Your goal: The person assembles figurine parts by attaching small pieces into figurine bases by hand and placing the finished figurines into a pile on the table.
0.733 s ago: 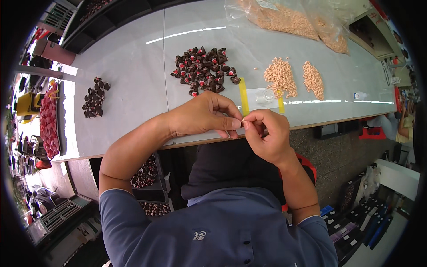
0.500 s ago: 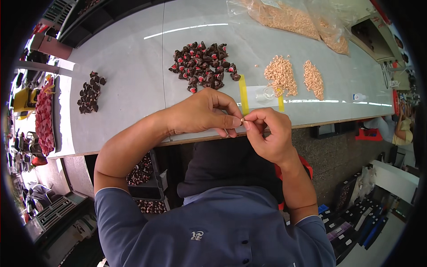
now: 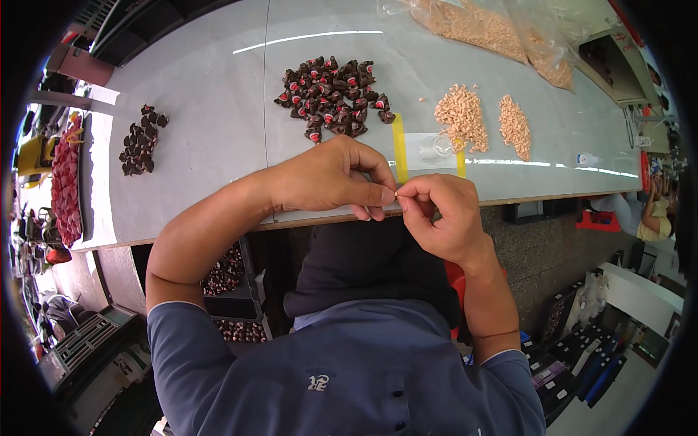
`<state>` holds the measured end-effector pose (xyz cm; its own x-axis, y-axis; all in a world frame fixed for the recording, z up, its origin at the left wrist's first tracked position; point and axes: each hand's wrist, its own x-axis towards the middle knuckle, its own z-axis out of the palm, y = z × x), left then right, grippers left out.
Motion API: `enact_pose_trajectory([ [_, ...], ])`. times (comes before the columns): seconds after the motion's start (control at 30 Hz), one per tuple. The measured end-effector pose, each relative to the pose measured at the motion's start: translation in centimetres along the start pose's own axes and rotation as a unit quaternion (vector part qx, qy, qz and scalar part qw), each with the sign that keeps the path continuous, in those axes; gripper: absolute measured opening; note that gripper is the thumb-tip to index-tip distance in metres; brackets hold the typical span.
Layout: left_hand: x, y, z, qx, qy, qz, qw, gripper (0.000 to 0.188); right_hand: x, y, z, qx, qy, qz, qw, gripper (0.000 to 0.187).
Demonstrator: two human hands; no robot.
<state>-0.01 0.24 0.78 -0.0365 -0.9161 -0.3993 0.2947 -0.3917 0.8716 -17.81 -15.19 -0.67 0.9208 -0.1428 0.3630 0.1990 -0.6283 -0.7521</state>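
Note:
Over the table's near edge, my left hand (image 3: 331,178) and my right hand (image 3: 447,218) meet fingertip to fingertip. Both are closed in a pinch around a tiny pale-and-dark piece (image 3: 396,195), mostly hidden by the fingers; its kind is too small to make out. Beyond my left hand lies a pile of small dark brown moulded pieces (image 3: 327,94) with red patches. Past my right hand are a larger heap of small beige pieces (image 3: 462,116) and a narrower beige heap (image 3: 515,127). A small clear round container (image 3: 434,149) stands between two yellow tape strips (image 3: 399,149).
A smaller group of dark pieces (image 3: 144,142) lies at the left of the grey table (image 3: 211,116). Clear plastic bags of beige pieces (image 3: 480,33) rest at the far right. Black trays of small parts (image 3: 236,330) sit below the table, left of my lap.
My fingertips stay together on the tiny piece, with only slight finger movement. The whole view has shifted a little; the heaps keep their arrangement.

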Motion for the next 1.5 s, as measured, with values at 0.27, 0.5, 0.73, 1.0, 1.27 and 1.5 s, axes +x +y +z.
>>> enact_pose_trajectory([
  [0.27,0.4,-0.1,0.0,0.01,0.001,0.018,1.0,0.019,0.2,0.1,-0.7,-0.024,0.013,-0.025,0.999,0.014],
  [0.5,0.2,-0.2,0.1,-0.019,0.017,0.013,1.0,0.021,2.2,-0.9,-5.3,-0.154,-0.031,-0.04,0.987,0.015],
  [0.73,0.0,-0.1,0.0,-0.007,0.011,0.023,1.0,0.026,4.8,-1.3,-7.6,-0.344,-0.133,-0.047,0.928,0.012],
  [1.0,0.2,-0.5,-0.2,-0.004,0.001,0.029,1.0,0.027,5.4,-1.4,-7.4,-0.407,-0.191,-0.022,0.893,0.009],
  [1.27,0.2,-0.6,-0.2,-0.045,0.017,0.051,0.998,0.029,5.3,-1.4,-7.3,-0.422,-0.195,-0.023,0.885,0.009],
  [1.5,0.4,-0.5,-0.1,-0.057,0.043,0.037,0.997,0.025,4.2,-2.4,-6.5,-0.226,-0.099,-0.017,0.969,0.014],
])
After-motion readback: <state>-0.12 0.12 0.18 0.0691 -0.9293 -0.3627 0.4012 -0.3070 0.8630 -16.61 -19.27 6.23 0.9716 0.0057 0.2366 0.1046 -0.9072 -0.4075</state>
